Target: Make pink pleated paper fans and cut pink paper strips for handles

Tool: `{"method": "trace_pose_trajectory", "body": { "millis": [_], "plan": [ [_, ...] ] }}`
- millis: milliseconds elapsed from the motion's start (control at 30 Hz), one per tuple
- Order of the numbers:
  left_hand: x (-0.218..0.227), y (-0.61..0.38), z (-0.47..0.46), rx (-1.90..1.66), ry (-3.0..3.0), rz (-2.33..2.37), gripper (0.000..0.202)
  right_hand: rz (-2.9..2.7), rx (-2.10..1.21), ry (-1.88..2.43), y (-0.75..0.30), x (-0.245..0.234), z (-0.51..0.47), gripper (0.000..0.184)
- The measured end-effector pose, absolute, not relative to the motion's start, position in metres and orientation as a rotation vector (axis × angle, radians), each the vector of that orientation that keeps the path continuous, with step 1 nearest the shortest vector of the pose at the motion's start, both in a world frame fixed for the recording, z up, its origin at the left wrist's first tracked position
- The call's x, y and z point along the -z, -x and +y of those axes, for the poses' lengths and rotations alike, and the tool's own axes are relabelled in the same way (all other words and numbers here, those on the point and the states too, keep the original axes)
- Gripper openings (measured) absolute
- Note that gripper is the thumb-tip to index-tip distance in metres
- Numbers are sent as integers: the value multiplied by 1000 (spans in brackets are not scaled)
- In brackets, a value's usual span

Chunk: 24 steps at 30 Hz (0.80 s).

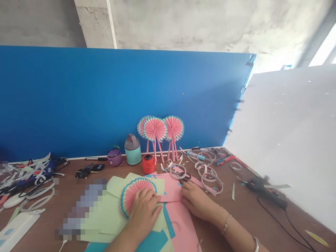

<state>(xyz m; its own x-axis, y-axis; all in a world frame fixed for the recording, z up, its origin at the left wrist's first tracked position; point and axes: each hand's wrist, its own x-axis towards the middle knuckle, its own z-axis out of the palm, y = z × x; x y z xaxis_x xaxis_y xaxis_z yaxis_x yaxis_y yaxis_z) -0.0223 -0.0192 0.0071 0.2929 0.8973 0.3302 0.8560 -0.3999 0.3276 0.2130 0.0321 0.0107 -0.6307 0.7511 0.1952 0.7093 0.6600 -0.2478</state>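
Observation:
A round pleated paper fan, pink with a blue and cream edge, lies on the light green paper sheets. My left hand is over its right half, fingers bent onto the pleats and thumb stretched to the right; what is under the palm is hidden. A folded pink paper strip runs from beside that hand to my right hand, whose curled fingers close on its far end. Pink sheets and blue paper lie beneath. Scissors rest just beyond my right fingers.
Finished paper fans lean against the blue panel. Before them stand a red-wrapped container, a teal flask and a purple pot. Tape rolls and a glue gun with its cord lie right, a power strip left.

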Motion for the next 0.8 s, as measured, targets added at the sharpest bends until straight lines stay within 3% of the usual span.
{"method": "trace_pose_trajectory", "body": {
  "millis": [367,567,800],
  "plan": [
    [7,16,-15,-643,-2603,1662,20,-2641,-42,1063,-185,-7,20,11],
    [3,12,-17,-541,-2656,1668,20,-2728,170,951,-171,5,19,18],
    [-1,11,-17,-504,-2568,1698,22,-2661,-14,1089,-170,2,20,16]
  ]
}}
